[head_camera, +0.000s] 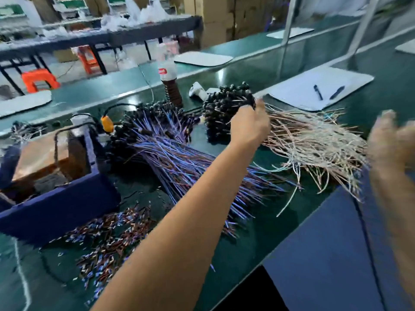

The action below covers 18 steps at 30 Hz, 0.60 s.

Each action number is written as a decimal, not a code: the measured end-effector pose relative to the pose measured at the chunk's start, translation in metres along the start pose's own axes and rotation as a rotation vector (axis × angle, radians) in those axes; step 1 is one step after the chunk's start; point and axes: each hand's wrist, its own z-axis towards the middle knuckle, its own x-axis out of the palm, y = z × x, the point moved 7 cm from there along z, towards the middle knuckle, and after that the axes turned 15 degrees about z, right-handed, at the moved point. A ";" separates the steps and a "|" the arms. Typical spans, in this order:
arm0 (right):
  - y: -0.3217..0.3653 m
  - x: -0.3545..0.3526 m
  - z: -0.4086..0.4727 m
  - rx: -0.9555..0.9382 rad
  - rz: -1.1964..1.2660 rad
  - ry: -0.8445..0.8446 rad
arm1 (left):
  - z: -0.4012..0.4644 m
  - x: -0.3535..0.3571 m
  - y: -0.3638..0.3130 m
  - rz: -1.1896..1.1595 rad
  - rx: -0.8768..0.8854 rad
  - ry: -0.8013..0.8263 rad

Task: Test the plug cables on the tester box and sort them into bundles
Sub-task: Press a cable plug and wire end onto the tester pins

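Two big bundles of plug cables lie on the green bench. The bundle with blue and brown wires fans out in the middle, its black plugs pointing toward the tester box at the left. To its right lies the bundle with pale pink and white wires, its black plugs heaped at the far end. My left hand reaches across and grips that bundle just behind the plugs. My right hand hovers blurred at the right edge, fingers spread, holding nothing.
Cut wire scraps litter the bench front left. A bottle and a white tool stand behind the bundles. A clipboard with two pens lies at the back right. A dark blue board overhangs the near right edge.
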 end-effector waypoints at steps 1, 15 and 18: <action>0.025 0.013 -0.011 -0.186 -0.146 0.059 | 0.003 0.009 -0.004 -0.041 0.001 0.037; 0.064 0.097 -0.021 -0.503 -0.464 0.734 | 0.046 0.013 -0.018 -0.888 -0.193 0.200; 0.054 0.113 -0.011 -0.583 -0.598 0.680 | 0.057 0.008 -0.017 -0.852 -0.233 0.160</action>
